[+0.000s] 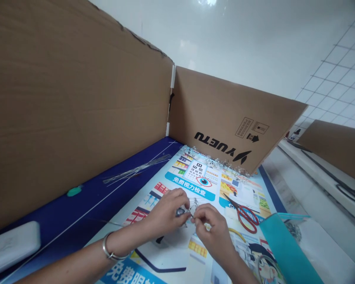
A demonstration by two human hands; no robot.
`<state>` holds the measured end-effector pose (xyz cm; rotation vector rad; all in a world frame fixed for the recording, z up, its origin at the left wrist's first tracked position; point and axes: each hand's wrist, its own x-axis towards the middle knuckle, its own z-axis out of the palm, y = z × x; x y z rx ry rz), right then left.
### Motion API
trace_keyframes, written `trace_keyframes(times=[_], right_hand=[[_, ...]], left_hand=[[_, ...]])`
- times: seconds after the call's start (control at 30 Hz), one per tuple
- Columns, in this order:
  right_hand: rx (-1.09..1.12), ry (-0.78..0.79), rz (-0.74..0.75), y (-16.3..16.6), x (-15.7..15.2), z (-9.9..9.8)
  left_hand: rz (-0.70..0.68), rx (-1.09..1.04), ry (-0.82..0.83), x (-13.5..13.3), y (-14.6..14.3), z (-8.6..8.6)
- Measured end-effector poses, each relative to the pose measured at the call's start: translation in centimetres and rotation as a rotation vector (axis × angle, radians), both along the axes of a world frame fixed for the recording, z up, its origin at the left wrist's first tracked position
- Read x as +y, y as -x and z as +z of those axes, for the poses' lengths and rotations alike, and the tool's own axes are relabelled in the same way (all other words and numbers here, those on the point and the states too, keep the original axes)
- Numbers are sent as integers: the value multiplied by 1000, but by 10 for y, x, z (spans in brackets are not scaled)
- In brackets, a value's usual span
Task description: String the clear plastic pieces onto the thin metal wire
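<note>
A small silvery piece of twisted wire (193, 203) is held just above a printed poster. My left hand (170, 210) pinches it from the left, with a thin wire tail trailing past the wrist. From the right, my right hand (211, 227) closes thumb and forefinger on the same wire piece, the fingertips of both hands nearly touching. The exact shape between the fingers is partly hidden. Scissors with red handles (248, 219) lie to the right of my right hand, blades pointing away. A bundle of straight silvery wires (136, 169) rests beyond my left hand.
Tall cardboard panels (77, 98) wall the left and back. Small wire shapes (215, 161) line the back panel's foot. A teal box (286, 244) with a tangle of wire (294, 230) stands at right. A white case (14, 246) and green lump (74, 191) lie left.
</note>
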<state>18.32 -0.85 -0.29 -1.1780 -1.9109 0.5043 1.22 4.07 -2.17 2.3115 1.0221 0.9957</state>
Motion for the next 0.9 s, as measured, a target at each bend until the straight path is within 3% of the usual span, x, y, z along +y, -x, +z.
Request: trace_keyframes(times=[0.17,0.4,0.7,0.9], right_hand=[[-57,11,-59,4,2,-18],[-84,78,-237,8,-4,-21],[-1,102,-236,8,-7,-16],[78,124,-237,8,-16,-17]], left_hand=[[84,8,18,2,0,-6],[-19,-10,136,4,4,0],[-84,94,42,-1,1,-8],[-94,103,94,-7,-1,-2]])
